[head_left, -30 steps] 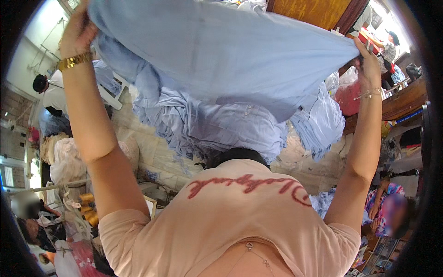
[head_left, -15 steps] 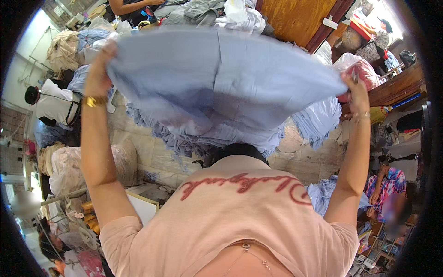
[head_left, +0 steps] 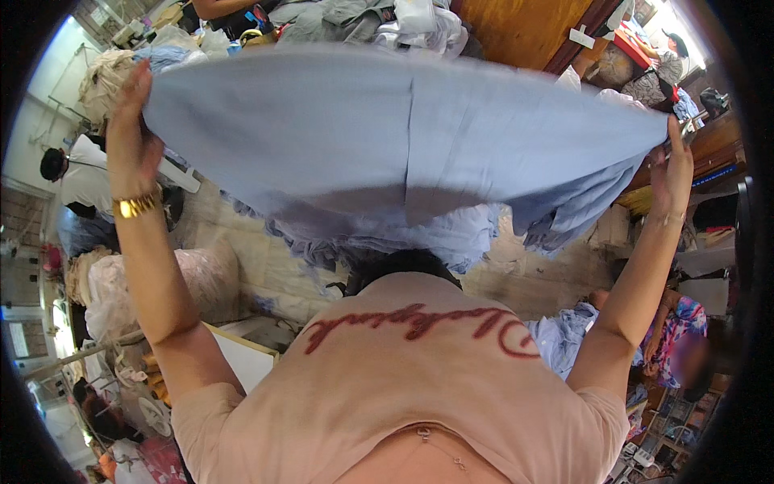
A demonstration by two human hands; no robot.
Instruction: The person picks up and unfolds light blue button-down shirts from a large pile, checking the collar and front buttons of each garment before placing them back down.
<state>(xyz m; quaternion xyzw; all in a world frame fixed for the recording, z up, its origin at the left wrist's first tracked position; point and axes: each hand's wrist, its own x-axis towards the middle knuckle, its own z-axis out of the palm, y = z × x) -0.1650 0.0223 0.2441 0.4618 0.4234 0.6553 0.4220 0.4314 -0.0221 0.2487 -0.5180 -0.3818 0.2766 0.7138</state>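
Note:
A large light blue cloth (head_left: 322,121), with a dark seam line down its middle, is stretched out wide in front of me; its upper edge is blurred by motion. My left hand (head_left: 131,121) grips its left end, thumb side against the cloth. At the far right my right hand (head_left: 671,165) is closed on the other end, arm raised. A small grey pointed thing shows by the right fingers, too unclear to name. Beneath the stretched cloth a heap of light blue garments (head_left: 387,232) hangs in folds, partly hidden by it.
Grey garments (head_left: 339,20) and white plastic bags lie beyond the cloth. A wooden panel (head_left: 516,28) stands far right of them. To the left are a plastic-wrapped bundle (head_left: 193,274) and a person in white (head_left: 85,177). More blue clothing (head_left: 564,335) lies near my right elbow; another person sits beyond it.
Both hands have moved apart, the left outward and slightly up, the right farther right. The cloth between them is now spread wider and tauter.

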